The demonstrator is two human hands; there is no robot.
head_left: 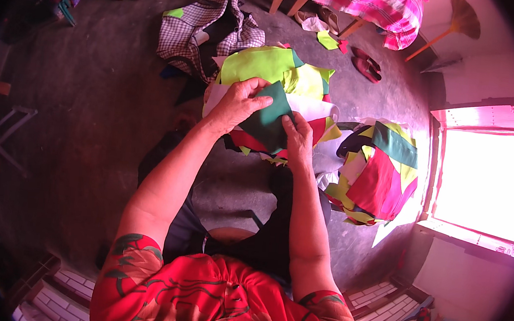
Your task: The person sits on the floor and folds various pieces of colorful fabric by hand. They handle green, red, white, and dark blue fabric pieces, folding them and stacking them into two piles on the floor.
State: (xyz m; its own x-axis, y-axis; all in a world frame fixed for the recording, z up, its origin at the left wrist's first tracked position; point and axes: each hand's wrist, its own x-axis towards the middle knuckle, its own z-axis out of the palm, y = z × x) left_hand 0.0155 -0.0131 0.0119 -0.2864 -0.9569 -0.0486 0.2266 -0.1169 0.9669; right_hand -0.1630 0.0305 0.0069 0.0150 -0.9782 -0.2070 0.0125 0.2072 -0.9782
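both hands are partly closed, gripping one green cloth (265, 124) between them. the left hand (237, 105) has its thumb on the cloth's upper left part, with its fingers curled at the top edge. the right hand (297, 137) pinches the right edge, thumb on the upper face; its other fingers are partly hidden. the cloth is held over the near part of the pile (256, 64), tilted, with one corner pointing away from the person. whether it touches the pile i cannot tell. the pile shows lime, white and red scraps; its support is hidden. right of it is a second heap (379, 180), near the window (481, 179). a checked cloth (179, 39) lies on the floor (75, 144) by the pile's far left corner.
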